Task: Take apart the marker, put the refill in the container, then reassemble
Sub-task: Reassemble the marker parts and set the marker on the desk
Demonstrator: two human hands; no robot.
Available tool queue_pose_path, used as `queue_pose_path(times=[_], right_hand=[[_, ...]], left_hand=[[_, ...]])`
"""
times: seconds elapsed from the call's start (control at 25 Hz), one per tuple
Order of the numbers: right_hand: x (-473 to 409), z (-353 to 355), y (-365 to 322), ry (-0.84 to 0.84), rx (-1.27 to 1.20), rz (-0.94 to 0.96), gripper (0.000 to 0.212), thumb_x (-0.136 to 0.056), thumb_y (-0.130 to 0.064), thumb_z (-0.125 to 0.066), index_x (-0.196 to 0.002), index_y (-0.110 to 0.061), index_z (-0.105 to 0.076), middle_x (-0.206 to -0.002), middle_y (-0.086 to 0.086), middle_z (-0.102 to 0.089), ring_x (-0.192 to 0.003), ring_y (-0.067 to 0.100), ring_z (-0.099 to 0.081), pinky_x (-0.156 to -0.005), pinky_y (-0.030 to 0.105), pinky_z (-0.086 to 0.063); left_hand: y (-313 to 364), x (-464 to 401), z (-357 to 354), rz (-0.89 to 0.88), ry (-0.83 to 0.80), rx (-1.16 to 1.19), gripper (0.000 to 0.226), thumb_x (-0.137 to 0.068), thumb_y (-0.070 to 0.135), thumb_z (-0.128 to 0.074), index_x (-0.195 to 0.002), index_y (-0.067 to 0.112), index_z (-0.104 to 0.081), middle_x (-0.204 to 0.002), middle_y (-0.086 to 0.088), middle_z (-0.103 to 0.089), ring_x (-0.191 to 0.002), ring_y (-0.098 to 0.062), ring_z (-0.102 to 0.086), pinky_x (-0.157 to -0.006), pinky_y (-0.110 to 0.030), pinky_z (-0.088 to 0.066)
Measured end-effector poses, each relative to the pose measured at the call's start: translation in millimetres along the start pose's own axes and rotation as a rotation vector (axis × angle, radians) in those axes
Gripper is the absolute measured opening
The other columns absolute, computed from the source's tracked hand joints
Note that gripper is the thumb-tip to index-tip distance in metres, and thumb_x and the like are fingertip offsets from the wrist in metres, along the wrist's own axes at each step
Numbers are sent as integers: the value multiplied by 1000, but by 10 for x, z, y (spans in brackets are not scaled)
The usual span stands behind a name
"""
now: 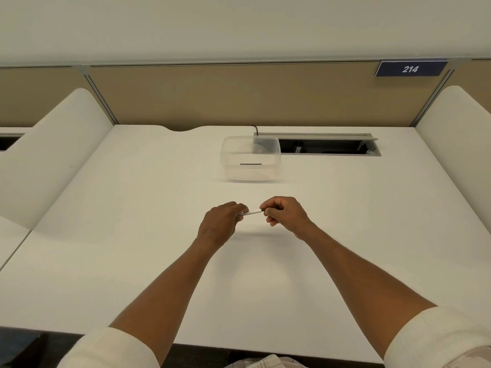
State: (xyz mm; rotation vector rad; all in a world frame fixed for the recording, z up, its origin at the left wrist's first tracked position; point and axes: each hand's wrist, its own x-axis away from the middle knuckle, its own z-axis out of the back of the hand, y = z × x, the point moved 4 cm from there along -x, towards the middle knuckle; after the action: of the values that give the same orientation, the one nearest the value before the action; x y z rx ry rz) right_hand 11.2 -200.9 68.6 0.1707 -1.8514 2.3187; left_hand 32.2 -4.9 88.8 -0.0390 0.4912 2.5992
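A thin white marker (253,212) lies level between my hands, above the middle of the white desk (132,261). My left hand (221,223) pinches its left end. My right hand (285,213) grips the dark right end, fingers curled round it. Further back stands a clear plastic container (249,158) without a lid. A dark thin stick (250,164), seemingly the refill, lies flat inside it near the front wall.
An open cable tray (329,147) is sunk into the desk just right of the container, with a black cable at its left end. White dividers stand at both sides, a tan partition behind. A sign reads 214 (410,69).
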Motion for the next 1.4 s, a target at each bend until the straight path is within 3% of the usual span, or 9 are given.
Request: queue_pose_path(times=[0.24,0.92,1.4], right_hand=[[20,6,-29,-33,65,58,20,-85,2,-61,-91,-9,-76,-78,6,-71,-66,14,-65,-66,25,-57],[76,8,-54,29,22,61,17,-85,-1,-63,-92,-10,-76,-81,6,-74,-72,23,-73,-70,27,-60],[67,30,-27,7,30,37,17,-86,-1,-62,-93,-9,-76,-80,5,-74,-69,17,-72,-69,26,-59]], left_hand=[[-3,4,2,5,-19,-15,22,-93,15,-55,-103,32,-63,-85,10,-62,-73,-18,-57,-59,-28,-40],[6,23,7,41,-16,8,19,-93,16,-54,-102,31,-63,-84,6,-62,-73,-22,-57,-63,-37,-50],[55,15,19,12,-18,-41,21,-93,16,-53,-102,32,-62,-84,8,-60,-72,-20,-56,-57,-28,-39]])
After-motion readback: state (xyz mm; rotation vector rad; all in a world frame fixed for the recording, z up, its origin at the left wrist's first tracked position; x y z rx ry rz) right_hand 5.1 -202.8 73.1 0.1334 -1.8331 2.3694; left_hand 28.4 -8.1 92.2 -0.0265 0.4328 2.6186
